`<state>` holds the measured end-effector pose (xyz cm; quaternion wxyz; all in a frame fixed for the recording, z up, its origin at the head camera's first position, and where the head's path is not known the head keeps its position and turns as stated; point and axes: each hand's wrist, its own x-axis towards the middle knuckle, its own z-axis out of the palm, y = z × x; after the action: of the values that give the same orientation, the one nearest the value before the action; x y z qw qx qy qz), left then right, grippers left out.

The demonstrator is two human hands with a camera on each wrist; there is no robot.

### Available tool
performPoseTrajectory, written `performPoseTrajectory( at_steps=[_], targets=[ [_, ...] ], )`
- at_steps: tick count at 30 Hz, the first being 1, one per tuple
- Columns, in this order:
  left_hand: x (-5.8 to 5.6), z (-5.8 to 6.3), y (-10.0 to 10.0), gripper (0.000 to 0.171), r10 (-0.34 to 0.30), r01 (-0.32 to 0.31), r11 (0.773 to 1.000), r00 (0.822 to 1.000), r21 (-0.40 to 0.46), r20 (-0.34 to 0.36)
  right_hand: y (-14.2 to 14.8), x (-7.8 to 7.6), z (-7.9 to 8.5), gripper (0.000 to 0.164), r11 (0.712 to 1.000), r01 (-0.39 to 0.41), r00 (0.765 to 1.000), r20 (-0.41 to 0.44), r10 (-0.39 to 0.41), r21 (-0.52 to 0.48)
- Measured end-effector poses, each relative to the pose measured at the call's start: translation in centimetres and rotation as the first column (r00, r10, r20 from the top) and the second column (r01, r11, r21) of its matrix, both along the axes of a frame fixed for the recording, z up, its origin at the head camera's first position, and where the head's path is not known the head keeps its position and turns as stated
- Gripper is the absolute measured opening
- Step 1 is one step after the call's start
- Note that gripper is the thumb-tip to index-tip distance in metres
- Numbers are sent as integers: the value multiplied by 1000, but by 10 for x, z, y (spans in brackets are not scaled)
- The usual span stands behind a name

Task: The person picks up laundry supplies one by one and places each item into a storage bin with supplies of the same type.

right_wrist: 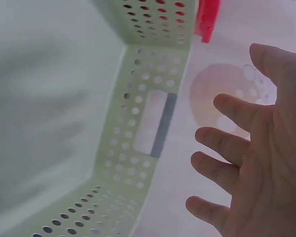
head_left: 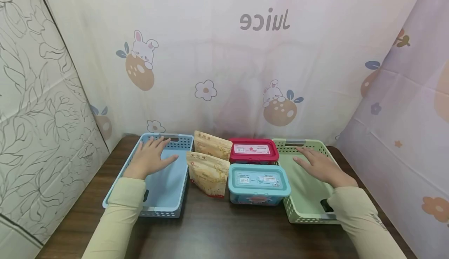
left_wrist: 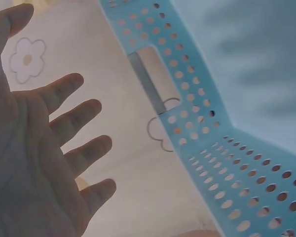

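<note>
My left hand (head_left: pixel 150 157) hovers over the blue plastic basket (head_left: pixel 165 179), fingers spread and holding nothing. Over the green basket (head_left: pixel 301 188) my right hand (head_left: pixel 320 167) is held the same way, its palm down and fingers apart. Between the baskets stand two tan pouches, the front pouch (head_left: pixel 208 174) and the back pouch (head_left: pixel 212 145). Beside them are two lidded tubs, a light blue tub (head_left: pixel 259 185) in front and a red tub (head_left: pixel 253 151) behind. In the wrist views, the left fingers (left_wrist: pixel 91 116) and right fingers (right_wrist: pixel 217 143) appear straight, near perforated basket walls.
Everything stands on a dark wood table (head_left: pixel 210 231). A printed curtain (head_left: pixel 224 56) hangs right behind the baskets, with further patterned cloth (head_left: pixel 403 134) on the right and a floral panel (head_left: pixel 42 95) on the left.
</note>
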<state>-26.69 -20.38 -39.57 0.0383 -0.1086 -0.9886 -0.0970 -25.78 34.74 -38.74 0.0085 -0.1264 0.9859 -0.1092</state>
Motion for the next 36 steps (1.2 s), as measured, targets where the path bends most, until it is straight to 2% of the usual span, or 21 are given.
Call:
performPoseTrajectory(
  at_steps=[6, 12, 18, 26, 30, 36],
  targets=[
    [1, 9, 2, 82, -25, 25, 1000, 1000, -1, -6, -7, 6, 9, 72, 1000, -2, 1000, 20, 3, -23],
    [0, 10, 3, 78, -43, 43, 999, 999, 10, -1, -13, 12, 13, 66, 996, -34, 999, 36, 37, -77],
    [2, 13, 6, 75, -46, 45, 999, 999, 29, 18, -19, 15, 16, 60, 984, -90, 995, 17, 94, -155],
    [3, 13, 7, 67, -70, 70, 997, 998, 42, 2, -25, 18, 18, 57, 975, -103, 994, 21, 109, -195],
    [4, 14, 8, 62, -92, 90, 989, 996, 121, 12, -32, 20, 19, 57, 961, -111, 991, 40, 125, -253],
    [5, 13, 10, 55, -165, 131, 945, 982, 301, 91, -45, 22, 19, 50, 938, -171, 981, 38, 191, -300]
  ],
)
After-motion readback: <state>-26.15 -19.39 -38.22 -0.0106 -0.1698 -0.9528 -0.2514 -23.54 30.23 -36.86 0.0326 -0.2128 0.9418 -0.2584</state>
